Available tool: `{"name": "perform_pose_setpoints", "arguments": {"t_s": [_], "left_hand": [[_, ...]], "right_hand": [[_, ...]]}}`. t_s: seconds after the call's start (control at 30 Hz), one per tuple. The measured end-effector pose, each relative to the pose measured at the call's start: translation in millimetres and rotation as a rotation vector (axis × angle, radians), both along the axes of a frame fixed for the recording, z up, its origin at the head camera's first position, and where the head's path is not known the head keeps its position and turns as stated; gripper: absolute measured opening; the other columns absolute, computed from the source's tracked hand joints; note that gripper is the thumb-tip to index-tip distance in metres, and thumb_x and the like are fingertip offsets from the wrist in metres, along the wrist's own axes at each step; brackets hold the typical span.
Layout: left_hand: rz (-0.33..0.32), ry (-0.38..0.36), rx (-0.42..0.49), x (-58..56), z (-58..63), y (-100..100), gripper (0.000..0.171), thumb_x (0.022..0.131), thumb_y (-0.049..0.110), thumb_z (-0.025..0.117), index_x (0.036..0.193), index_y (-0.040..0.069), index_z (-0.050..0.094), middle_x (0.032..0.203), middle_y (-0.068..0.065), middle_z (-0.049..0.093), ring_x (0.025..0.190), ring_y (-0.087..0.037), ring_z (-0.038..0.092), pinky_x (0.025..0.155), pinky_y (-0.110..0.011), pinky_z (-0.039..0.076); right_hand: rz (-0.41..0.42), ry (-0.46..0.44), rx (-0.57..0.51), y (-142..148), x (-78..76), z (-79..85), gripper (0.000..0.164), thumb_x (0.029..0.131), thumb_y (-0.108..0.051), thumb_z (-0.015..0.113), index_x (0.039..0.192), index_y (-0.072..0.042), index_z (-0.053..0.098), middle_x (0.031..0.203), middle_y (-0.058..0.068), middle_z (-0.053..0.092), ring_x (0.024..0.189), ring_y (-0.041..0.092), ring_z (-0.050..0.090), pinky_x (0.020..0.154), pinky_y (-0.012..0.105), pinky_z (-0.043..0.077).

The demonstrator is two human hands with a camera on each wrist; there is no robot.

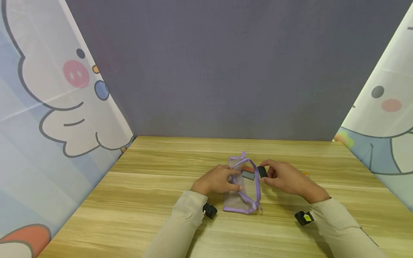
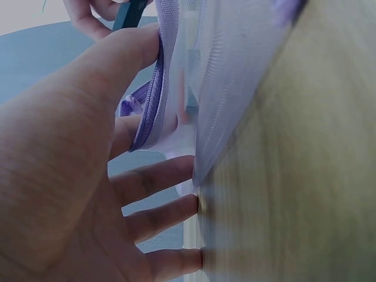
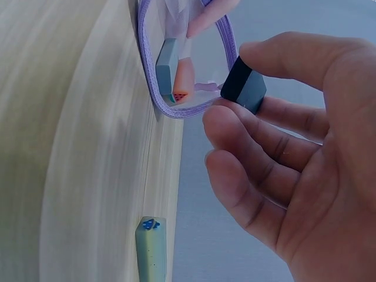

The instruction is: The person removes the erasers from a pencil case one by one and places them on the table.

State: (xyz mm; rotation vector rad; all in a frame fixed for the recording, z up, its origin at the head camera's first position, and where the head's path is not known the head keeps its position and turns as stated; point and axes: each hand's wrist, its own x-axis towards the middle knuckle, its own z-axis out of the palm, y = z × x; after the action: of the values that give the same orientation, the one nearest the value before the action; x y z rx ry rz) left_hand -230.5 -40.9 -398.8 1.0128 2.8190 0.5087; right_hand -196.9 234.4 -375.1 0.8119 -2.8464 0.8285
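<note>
A mesh pouch (image 1: 235, 200) with purple zipper trim lies on the table, its mouth spread toward the right. My left hand (image 1: 219, 180) has its thumb and index finger inside the zipper edge (image 2: 154, 97); the other fingers extend straight, tips down by the tabletop. Inside the pouch lie a grey-blue eraser (image 3: 168, 67) and an orange eraser (image 3: 184, 76), side by side. Between thumb and fingers, my right hand (image 1: 284, 177) pinches a black eraser (image 3: 244, 85), a slanted block, right at the pouch's mouth.
A yellow-green block (image 3: 151, 252) with a blue print on its end rests on the wooden table (image 1: 145, 215), behind the right hand in the head view. A dark grey panel (image 1: 226, 71) stands along the far edge, with printed cloth (image 1: 48, 89) at the sides.
</note>
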Motion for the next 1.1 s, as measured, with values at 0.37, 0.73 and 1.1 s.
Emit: {"name": "perform_pose_setpoints", "arguments": {"t_s": [0.37,0.73,1.1], "left_hand": [[0.007,0.006,0.012,-0.3,1.2,0,0.060,0.091,0.056,0.067,0.143,0.027,0.059,0.144,-0.002,0.055,0.134,-0.024,0.047,0.108,-0.041,0.040],[0.001,0.010,0.011,4.9,-2.9,3,0.059,0.090,0.055,0.068,0.140,0.025,0.061,0.141,-0.002,0.057,0.130,-0.023,0.050,0.105,-0.037,0.042],[0.001,0.009,0.005,0.9,1.1,1,0.060,0.091,0.055,0.067,0.142,0.025,0.060,0.144,-0.002,0.055,0.134,-0.025,0.047,0.108,-0.039,0.039]], "right_hand": [[0.000,0.021,-0.003,1,1.0,5.6,0.042,0.093,-0.019,0.073,0.130,-0.004,0.059,0.078,-0.010,0.059,0.064,0.007,0.055,0.058,0.027,0.047],[-0.004,-0.005,0.015,2,12.9,-6.4,0.043,0.093,-0.019,0.073,0.130,-0.003,0.058,0.078,-0.012,0.059,0.061,0.004,0.053,0.057,0.026,0.047],[0.006,0.045,0.039,8,16.4,-4.3,0.042,0.093,-0.020,0.074,0.128,-0.002,0.059,0.077,-0.014,0.058,0.062,0.000,0.053,0.057,0.025,0.047]]}}
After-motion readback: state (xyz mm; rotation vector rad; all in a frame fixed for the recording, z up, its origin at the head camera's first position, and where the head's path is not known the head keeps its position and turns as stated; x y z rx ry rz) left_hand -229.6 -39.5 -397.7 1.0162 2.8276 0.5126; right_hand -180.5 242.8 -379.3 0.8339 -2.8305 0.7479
